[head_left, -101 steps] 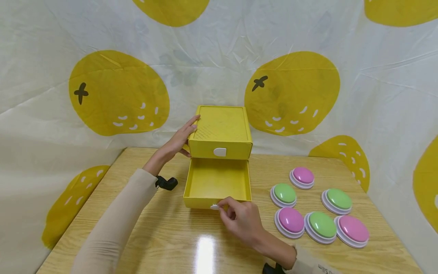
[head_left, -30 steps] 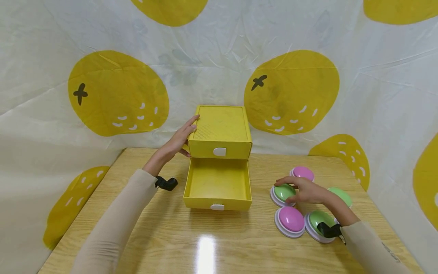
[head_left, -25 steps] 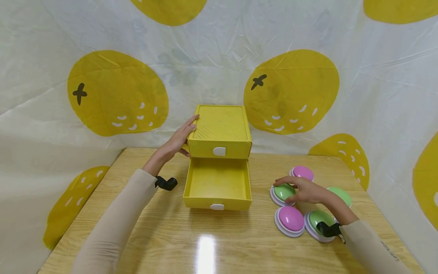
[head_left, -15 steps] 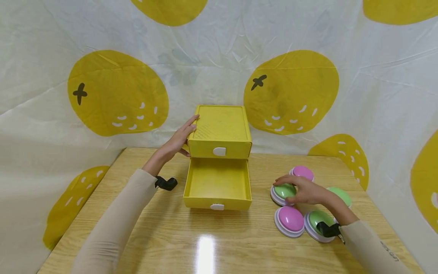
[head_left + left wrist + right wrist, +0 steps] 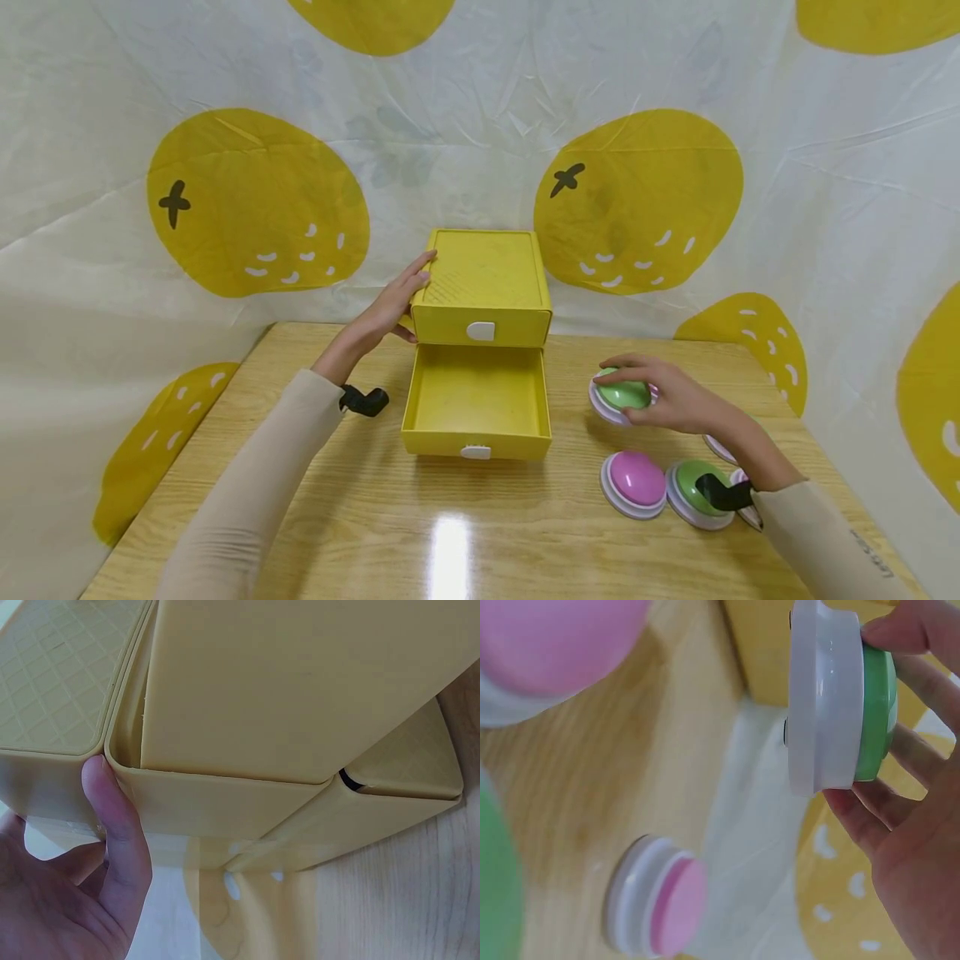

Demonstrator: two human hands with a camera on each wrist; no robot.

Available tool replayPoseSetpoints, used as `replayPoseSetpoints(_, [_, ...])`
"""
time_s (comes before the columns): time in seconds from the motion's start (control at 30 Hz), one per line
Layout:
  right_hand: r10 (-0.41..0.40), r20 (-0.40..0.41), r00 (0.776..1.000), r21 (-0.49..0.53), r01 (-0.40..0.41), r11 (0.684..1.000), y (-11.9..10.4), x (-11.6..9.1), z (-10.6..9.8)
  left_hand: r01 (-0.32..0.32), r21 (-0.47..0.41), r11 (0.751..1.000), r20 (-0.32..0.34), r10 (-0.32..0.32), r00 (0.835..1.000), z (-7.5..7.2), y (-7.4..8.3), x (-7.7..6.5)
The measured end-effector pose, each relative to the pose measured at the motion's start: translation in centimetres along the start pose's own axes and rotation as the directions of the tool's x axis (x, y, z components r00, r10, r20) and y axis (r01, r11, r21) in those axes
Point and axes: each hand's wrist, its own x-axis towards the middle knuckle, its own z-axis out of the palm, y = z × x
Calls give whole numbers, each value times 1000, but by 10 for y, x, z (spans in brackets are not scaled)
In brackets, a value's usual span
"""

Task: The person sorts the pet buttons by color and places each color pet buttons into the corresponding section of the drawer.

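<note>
My right hand [image 5: 678,398] grips a round push button [image 5: 624,395] with a green dome and white base, fingers and thumb around its sides. In the right wrist view this green button [image 5: 829,705] is held clear of the wooden table, its small black feet showing underneath. My left hand [image 5: 390,307] rests against the left side of a yellow two-drawer unit [image 5: 491,267], fingers extended. The left wrist view shows its thumb [image 5: 116,814] on the unit's edge. The lower drawer [image 5: 442,446] is pulled out with nothing in it; the upper one is closed.
A pink button [image 5: 637,478] and a green button [image 5: 693,492] lie on the table's right side. Others are partly hidden by my right hand and forearm. A white curtain [image 5: 465,167] printed with yellow fruit stands behind the table.
My right hand let go of the lower drawer's handle after pulling it out, went to the green button, and has lifted it off the table. The left hand stays put.
</note>
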Motion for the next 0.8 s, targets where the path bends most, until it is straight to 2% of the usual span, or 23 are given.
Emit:
replayPoseSetpoints(0.4, [-133, -48, 990, -45, 131, 990, -41, 31, -19, -1, 5, 1000, 0, 1, 1000, -1, 2, -2])
replayPoseSetpoints(0.8, [-165, -19, 986, -18, 164, 986, -78, 71, -24, -3, 11, 1000, -4, 4, 1000, 1, 1, -2])
